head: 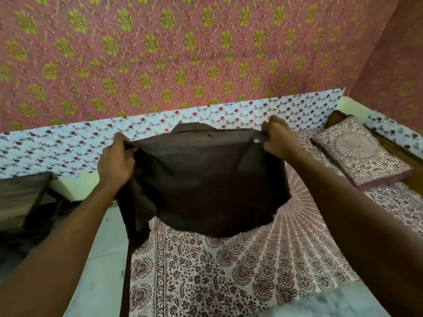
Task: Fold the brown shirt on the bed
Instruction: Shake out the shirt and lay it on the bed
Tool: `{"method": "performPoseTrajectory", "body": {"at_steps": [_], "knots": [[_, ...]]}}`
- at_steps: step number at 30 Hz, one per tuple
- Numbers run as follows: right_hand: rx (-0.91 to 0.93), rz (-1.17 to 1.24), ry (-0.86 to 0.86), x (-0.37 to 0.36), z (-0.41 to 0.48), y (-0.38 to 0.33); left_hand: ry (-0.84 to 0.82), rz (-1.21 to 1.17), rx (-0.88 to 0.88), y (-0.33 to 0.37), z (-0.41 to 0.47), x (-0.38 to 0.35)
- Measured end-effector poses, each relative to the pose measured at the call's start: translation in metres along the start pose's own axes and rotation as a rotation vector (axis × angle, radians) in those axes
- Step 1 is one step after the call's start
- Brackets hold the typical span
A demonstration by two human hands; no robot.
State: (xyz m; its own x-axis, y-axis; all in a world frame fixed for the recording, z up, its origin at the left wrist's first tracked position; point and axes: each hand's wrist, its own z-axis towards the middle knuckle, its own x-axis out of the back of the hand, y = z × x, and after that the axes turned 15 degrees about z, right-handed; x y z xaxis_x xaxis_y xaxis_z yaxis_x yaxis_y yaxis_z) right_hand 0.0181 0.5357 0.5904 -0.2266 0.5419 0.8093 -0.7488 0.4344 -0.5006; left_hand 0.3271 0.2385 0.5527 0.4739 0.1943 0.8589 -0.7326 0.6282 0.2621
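The brown shirt (206, 179) hangs in the air above the bed (229, 271), spread out between both hands. My left hand (115, 160) grips its left shoulder area, and my right hand (279, 137) grips the right one. The collar shows at the top edge, between the hands. The shirt's lower hem dangles free over the patterned bedsheet, and a sleeve droops on the left side. The bed has a maroon-and-white printed sheet with a fan-shaped motif.
A pillow (361, 154) in a matching print lies at the right end of the bed. A dark wooden piece of furniture (25, 197) stands on the left. The floor (100, 271) runs along the bed's left edge. Floral wallpaper covers the wall behind.
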Motion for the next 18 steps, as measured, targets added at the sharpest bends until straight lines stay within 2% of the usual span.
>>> {"method": "performPoseTrajectory", "body": {"at_steps": [4,8,10,13,15,18], "knots": [[-0.072,0.180,0.018,0.027,-0.012,0.012,-0.007,-0.151,0.031,0.012,-0.015,0.010],[-0.090,0.323,-0.001,0.042,-0.028,0.033,0.031,-0.022,0.057,0.024,-0.033,0.015],[-0.090,0.372,-0.009,0.047,-0.040,0.042,-0.010,0.000,0.096,0.027,-0.040,0.012],[-0.061,0.326,-0.025,0.046,-0.064,0.051,-0.162,-0.198,0.098,0.034,-0.057,0.011],[-0.061,0.278,-0.046,0.044,-0.086,0.056,-0.340,-0.355,0.070,0.040,-0.079,0.012],[-0.056,0.319,-0.087,0.039,-0.120,0.073,-0.589,-0.444,0.074,0.043,-0.112,0.015]]}}
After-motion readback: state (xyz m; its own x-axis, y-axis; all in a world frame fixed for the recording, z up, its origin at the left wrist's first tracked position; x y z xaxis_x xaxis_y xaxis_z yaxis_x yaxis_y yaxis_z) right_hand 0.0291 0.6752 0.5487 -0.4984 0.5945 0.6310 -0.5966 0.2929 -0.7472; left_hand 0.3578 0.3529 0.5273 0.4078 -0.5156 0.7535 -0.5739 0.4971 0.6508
